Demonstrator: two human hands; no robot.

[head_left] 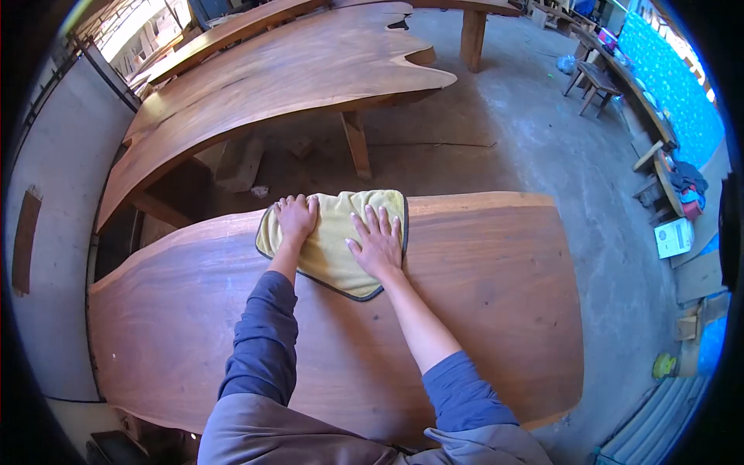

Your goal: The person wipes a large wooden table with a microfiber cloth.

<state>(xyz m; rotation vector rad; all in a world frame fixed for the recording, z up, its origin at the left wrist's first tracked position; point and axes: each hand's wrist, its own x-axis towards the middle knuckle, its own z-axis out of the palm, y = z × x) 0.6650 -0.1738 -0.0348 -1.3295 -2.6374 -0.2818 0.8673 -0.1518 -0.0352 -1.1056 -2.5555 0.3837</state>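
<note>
A yellow cloth (337, 252) with a dark edging lies spread on a brown wooden slab tabletop (480, 294), close to its far edge. On the cloth's left part rests my left hand (294, 219), its fingers pointing away from me and lying over the fabric. Toward the cloth's right side my right hand (379, 244) presses flat, fingers spread. Both palms are on top of the cloth, and neither hand grips it visibly. The slab's far edge is wavy on the left and lighter in colour.
Beyond the slab stands a larger wooden slab table (271, 70) with a notched edge. A white panel (62, 209) borders the left side. Along the right run a stool (597, 81), a long bench (632, 85), a white box (673, 238) and grey corrugated sheets (655, 426). Concrete floor (535, 147) lies between.
</note>
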